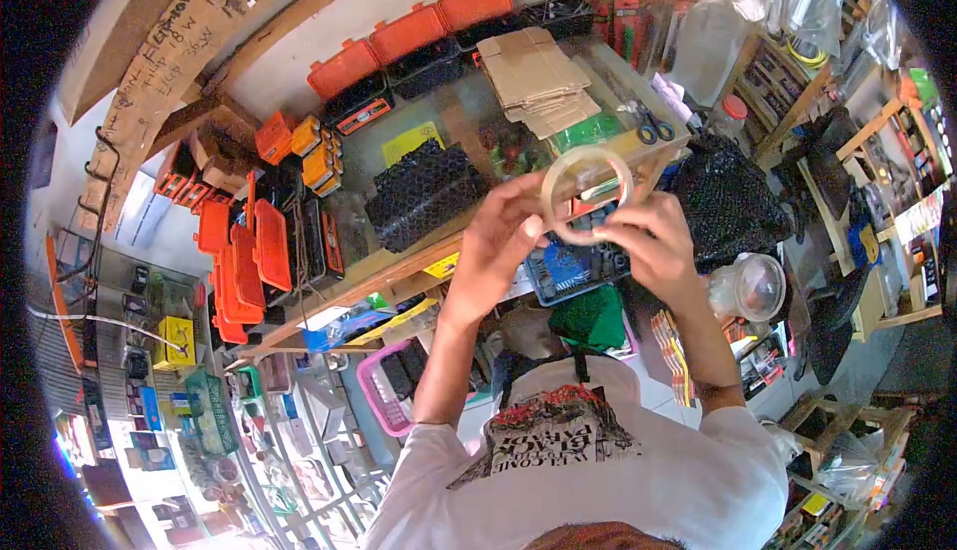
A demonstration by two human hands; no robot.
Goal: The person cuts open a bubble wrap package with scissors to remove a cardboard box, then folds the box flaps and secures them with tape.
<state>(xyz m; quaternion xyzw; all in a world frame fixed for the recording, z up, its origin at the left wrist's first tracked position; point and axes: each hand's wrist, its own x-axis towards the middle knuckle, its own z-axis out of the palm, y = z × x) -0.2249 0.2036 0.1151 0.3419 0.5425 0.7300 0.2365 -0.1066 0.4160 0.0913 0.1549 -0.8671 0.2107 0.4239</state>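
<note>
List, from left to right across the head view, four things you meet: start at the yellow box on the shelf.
yellow box → black mesh bundle → tape roll held in both hands → clear plastic jar

one tape roll (586, 194), two hands, one pair of scissors (655, 132), one pink basket (371, 395)

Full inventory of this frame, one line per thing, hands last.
clear round tape roll: 1, translucent beige, held up between both hands over the counter
orange plastic cases: several, orange and black, along the counter's far edge and left end
flattened brown cardboard boxes: a stack, brown, on the counter
blue-handled scissors: 1, beside the cardboard
black mesh bundle: 1, black, mid-counter
pink plastic basket: 1, below the counter
left hand: grip on the roll's left rim
right hand: grip on its lower right rim
</note>
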